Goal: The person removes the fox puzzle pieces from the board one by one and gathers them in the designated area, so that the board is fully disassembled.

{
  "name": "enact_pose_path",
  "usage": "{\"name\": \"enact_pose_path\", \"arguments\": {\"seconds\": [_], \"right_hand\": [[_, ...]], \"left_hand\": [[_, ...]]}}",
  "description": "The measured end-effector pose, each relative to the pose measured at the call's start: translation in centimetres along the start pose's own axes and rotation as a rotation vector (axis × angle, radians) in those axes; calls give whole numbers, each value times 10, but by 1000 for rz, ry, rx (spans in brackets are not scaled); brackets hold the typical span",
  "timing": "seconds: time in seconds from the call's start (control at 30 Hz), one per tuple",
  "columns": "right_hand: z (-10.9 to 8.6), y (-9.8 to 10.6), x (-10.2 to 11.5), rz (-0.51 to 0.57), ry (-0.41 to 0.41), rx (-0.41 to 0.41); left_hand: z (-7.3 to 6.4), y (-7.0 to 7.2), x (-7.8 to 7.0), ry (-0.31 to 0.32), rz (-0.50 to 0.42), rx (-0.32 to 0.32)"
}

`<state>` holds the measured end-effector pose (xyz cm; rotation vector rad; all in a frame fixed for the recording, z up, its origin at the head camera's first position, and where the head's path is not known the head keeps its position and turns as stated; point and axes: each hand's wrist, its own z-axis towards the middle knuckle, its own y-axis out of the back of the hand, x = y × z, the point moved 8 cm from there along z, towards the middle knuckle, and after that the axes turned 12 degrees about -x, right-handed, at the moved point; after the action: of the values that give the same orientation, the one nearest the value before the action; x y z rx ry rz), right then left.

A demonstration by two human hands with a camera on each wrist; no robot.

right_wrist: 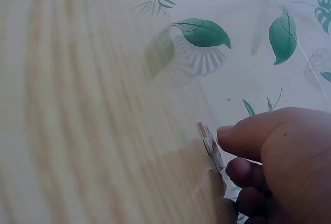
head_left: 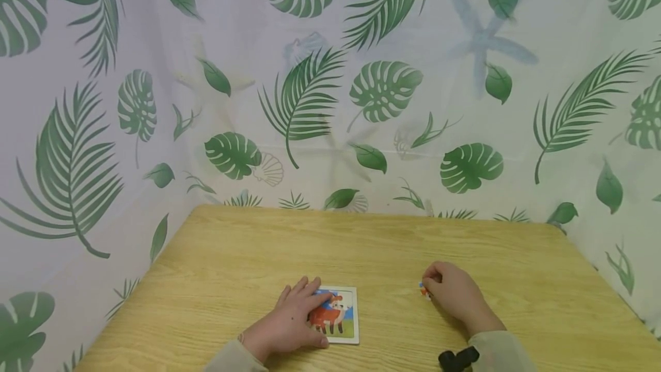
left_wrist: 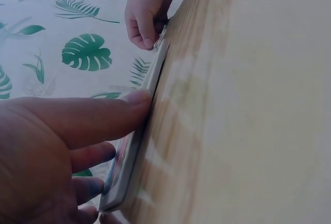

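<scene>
A small square jigsaw puzzle (head_left: 335,323) with a white frame lies flat on the table. Its picture shows a reddish animal on blue and green, with a pale patch near the upper right. My left hand (head_left: 289,320) rests over its left side, fingers spread, thumb at the near edge; the left wrist view shows the thumb against the frame's side (left_wrist: 135,146). To the right, apart from the puzzle, my right hand (head_left: 457,294) pinches a small colourful puzzle piece (head_left: 424,290). In the right wrist view this thin piece (right_wrist: 211,147) stands edge-on by the thumb tip, other fingertips partly hidden.
The wood-grain table (head_left: 289,245) reaches back to a pale curtain (head_left: 320,148) printed with green leaves, which also hangs along both sides. A black strap mount (head_left: 458,359) sits on the right wrist by the sleeve.
</scene>
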<state>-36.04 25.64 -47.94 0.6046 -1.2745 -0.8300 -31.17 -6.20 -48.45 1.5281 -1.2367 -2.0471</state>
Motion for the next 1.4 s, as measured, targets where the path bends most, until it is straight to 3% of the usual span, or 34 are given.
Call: {"name": "enact_pose_path", "arguments": {"seconds": [0.23, 0.5, 0.9, 1.17, 1.4], "right_hand": [[-2, 1, -1, 25, -8, -12], [3, -1, -6, 40, -16, -37], [3, 1, -5, 38, -31, -56], [3, 0, 6, 66, -23, -54], [-3, -7, 29, 141, -35, -15]], "left_hand": [[0, 2, 0, 2, -15, -10], [-2, 11, 7, 50, -27, -36], [-5, 16, 8, 27, 13, -6], [-3, 15, 12, 20, 16, 9], [-5, 16, 13, 6, 7, 19]]}}
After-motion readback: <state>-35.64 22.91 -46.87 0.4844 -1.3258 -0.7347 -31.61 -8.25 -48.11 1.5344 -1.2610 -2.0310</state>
